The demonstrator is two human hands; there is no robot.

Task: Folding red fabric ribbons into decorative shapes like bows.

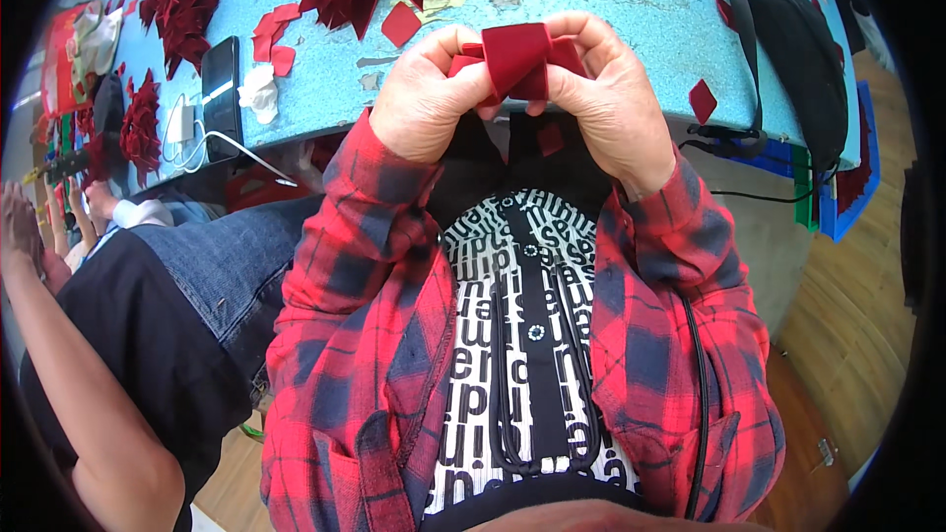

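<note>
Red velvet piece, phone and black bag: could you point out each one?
Red velvet piece (516,54): head view, on its front fold.
Phone (223,106): head view, on its dark face.
Black bag (803,64): head view, middle of its body.

Deep-red velvety fabric (516,49), folded in loops, between the fingers (570,89)
</note>
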